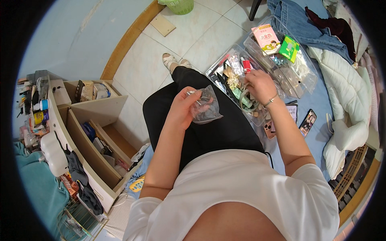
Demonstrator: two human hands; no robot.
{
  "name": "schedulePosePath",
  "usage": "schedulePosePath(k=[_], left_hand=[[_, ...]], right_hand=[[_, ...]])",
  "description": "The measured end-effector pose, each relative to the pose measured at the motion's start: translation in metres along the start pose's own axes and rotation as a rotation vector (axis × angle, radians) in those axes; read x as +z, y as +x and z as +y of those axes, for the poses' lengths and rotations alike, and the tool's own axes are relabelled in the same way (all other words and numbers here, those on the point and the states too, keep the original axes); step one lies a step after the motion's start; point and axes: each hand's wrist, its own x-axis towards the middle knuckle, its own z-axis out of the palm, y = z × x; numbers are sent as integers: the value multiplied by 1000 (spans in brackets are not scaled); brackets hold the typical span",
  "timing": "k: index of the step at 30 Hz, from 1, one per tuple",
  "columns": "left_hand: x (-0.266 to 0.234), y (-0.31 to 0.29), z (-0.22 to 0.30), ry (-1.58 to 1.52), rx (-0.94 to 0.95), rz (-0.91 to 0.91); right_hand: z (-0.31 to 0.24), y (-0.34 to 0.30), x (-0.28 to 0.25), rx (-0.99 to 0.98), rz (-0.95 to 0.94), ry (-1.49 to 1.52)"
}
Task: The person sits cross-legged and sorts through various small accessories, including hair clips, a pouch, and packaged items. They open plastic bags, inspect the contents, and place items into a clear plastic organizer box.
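Above my lap, my left hand [183,106] is closed on a small clear plastic bag [209,107], its fingers pressed to the bag's upper part. Something thin and shiny shows near the fingertips, too small to name. Over a clear plastic storage box [219,61] on the right, my right hand [261,86] has its fingers bent together. Just below those fingers a pale loop [243,99] stands up; I cannot tell whether they hold it. A gold ornament [233,81] and a red tube [246,65] lie in the box close by.
The box's lid side carries a pink carton [266,39] and a green packet [289,49]. A phone [308,122] lies on the blue bedsheet beside a white quilt [341,104]. To the left stand open drawers [86,142]. A green basket [179,5] sits on the tiled floor.
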Motion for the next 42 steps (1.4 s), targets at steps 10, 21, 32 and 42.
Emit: schedulePosePath(k=[10, 21, 32, 42], left_hand=[[-7, -5, -6, 50, 14, 71], [-13, -12, -2, 62, 125, 105], [-18, -10, -2, 71, 124, 121], [1, 2, -7, 109, 84, 67]], right_hand=[[-24, 16, -7, -58, 191, -81], [-39, 64, 76, -197, -64, -160], [-20, 48, 33, 74, 81, 252], [-9, 20, 3, 708, 119, 1371]])
